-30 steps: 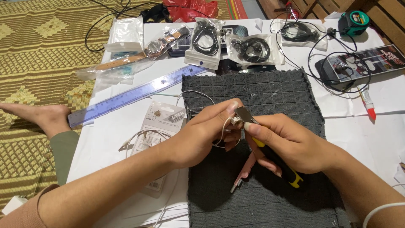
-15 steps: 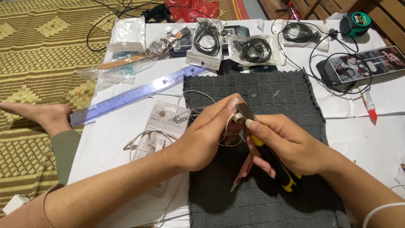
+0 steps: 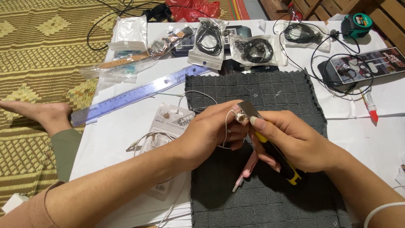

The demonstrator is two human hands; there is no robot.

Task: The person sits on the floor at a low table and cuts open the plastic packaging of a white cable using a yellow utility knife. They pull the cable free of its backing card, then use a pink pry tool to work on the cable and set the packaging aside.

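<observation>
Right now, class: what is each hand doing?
Left hand: shut, pinching a small earpiece.
Right hand: shut on a black-and-yellow knife.

A home floor turned into a small repair spot: a white sheet [image 3: 126, 139] is spread over a yellow patterned woven mat [image 3: 38, 55], a bare foot [image 3: 42, 115] rests alongside, and bagged earphones [image 3: 210, 42], a clear ruler [image 3: 139, 93], a tape measure [image 3: 359, 24] and a grey cloth [image 3: 274, 97] lie scattered about.

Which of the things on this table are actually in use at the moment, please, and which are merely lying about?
In use:
left hand pinching a small earpiece with thin white wire
right hand holding a yellow-and-black-handled blade tool
grey cloth mat

Lying about:
blue ruler
bagged black cables
tape measure
red-capped tube
</observation>
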